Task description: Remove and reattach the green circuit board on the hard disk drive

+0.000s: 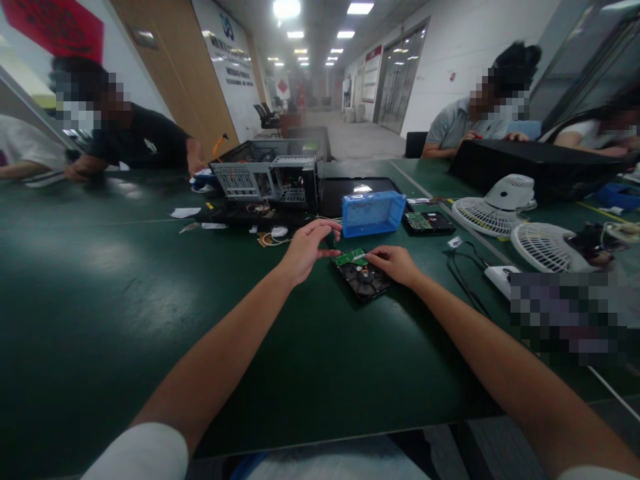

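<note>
A hard drive (367,283) with a green circuit board (351,257) lies on the table in front of me, turned at an angle. My right hand (397,265) grips its right side, thumb and fingertips at the edge of the board. At the upper left corner of the drive is my left hand (306,252), with curled fingers and the thumb beneath them. Something small and dark shows between those fingers; its kind is hard to make out. Just beyond both hands a blue plastic bin (374,215) stands on its side, its opening towards me.
An opened computer case (265,180) stands at the back left, near loose cables and paper scraps. Another drive with a circuit board (429,223) lies right of the bin. White fan parts (493,213) and a power strip (500,280) sit to the right. Other people work across the table.
</note>
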Demonstrator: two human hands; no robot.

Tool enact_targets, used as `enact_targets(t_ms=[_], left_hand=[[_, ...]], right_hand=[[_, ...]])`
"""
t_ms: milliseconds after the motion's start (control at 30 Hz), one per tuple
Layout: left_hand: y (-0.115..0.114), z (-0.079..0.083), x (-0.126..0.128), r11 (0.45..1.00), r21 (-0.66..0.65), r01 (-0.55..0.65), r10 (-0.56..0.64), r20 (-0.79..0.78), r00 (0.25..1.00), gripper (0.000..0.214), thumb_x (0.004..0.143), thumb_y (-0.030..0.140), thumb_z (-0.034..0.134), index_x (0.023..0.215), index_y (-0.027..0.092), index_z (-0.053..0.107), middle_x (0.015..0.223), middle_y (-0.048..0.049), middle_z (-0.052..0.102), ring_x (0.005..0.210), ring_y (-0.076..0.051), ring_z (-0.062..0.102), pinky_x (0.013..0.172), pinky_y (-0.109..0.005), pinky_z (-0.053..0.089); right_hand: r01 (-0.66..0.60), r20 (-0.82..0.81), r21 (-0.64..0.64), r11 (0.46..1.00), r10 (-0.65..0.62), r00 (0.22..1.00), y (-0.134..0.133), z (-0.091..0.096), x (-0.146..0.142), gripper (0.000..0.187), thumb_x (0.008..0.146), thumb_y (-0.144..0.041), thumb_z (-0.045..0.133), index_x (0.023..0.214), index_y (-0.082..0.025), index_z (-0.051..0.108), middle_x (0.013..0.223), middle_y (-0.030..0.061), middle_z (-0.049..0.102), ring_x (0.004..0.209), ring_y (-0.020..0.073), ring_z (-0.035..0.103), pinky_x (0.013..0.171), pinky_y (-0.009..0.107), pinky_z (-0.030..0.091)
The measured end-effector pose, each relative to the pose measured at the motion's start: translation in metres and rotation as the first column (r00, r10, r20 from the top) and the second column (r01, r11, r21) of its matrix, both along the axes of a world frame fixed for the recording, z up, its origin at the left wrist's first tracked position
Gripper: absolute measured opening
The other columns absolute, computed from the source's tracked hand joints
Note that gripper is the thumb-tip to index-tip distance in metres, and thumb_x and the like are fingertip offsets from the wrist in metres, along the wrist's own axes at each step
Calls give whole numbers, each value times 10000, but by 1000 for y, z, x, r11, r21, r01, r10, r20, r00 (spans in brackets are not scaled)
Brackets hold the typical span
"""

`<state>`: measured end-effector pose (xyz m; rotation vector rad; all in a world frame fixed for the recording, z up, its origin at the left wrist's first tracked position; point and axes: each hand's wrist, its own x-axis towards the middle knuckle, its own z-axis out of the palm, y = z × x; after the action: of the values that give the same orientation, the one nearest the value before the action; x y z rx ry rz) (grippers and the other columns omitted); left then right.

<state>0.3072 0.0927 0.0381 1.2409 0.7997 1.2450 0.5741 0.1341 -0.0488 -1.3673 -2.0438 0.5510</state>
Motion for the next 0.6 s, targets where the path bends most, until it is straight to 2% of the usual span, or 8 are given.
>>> enact_targets(t_ms=[133,400,600], left_hand=[[0,0,0,1000,-11,17,-17,0,1000,194,914,289,573,975,167,712,992,-91,653,973,-204,621,745,-351,625],[4,-5,3,998,33,-54,56,-49,997,247,948,385,607,980,153,686,1006,-93,651,974,-199,638,773,-353,637],[5,-10,4,984,163,-66,93,-162,982,270,966,412,599,1049,162,660,1015,-87,668,975,-194,655,744,-330,646]], right_hand=[[-5,-10,3,1000,5,1000,0,-1,0,349,929,-528,636,983,-232,814,927,49,796,795,220,701,667,289,497],[-1,0,5,1000,1,1000,0,0,0,349,928,-525,637,983,-230,815,940,52,797,798,217,700,672,292,494],[0,4,15,1000,0,1000,0,0,0,350,929,-524,636,978,-226,813,904,52,794,778,214,693,659,288,492]])
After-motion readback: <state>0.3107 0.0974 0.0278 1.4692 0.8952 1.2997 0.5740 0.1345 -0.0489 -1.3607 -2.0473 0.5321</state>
